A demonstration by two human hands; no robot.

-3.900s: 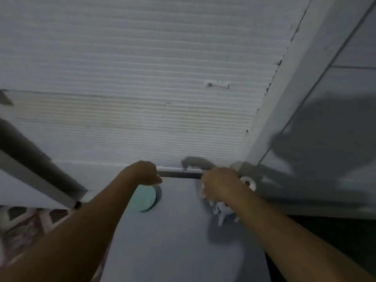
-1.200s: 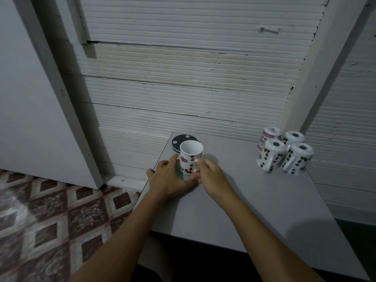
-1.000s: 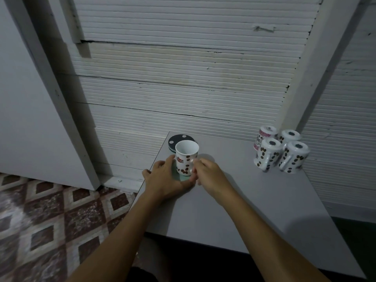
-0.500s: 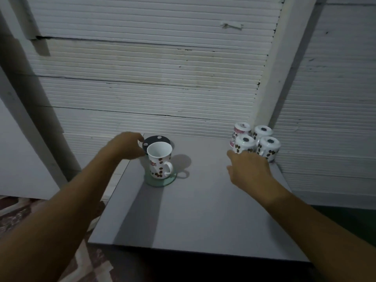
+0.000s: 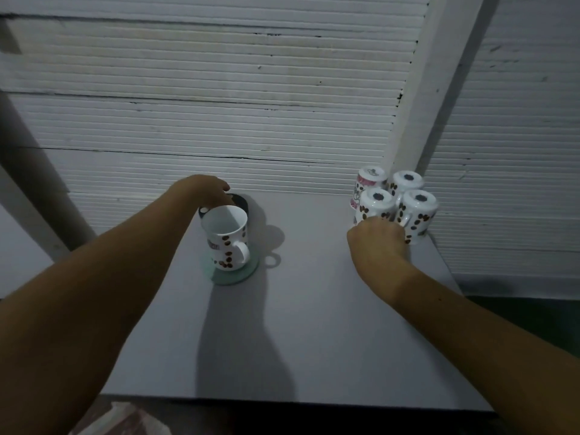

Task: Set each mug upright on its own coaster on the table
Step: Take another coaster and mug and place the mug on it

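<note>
With one white bean-printed ceramic mug (image 5: 226,238) upright on its pale green round coaster (image 5: 236,272) near the grey table's (image 5: 314,324) left edge, the left hand (image 5: 207,191) curls over the dark coaster stack (image 5: 240,200) at the far left corner, the grasp not visible, and the right hand (image 5: 375,240) closes on an upside-down white spotted mug (image 5: 375,207) at the far right corner, probably for the next placing.

You have one upright mug (image 5: 226,237) on a coaster (image 5: 234,271) near the table's (image 5: 314,324) back-left corner, a coaster stack (image 5: 239,200) behind it, and four inverted mugs (image 5: 392,202) at the back-right corner.

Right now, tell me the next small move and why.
Probably close the right hand on the nearest upside-down mug and lift it: one mug already stands upright on a coaster, four remain inverted, and the left hand is reaching the dark coaster stack.
</note>
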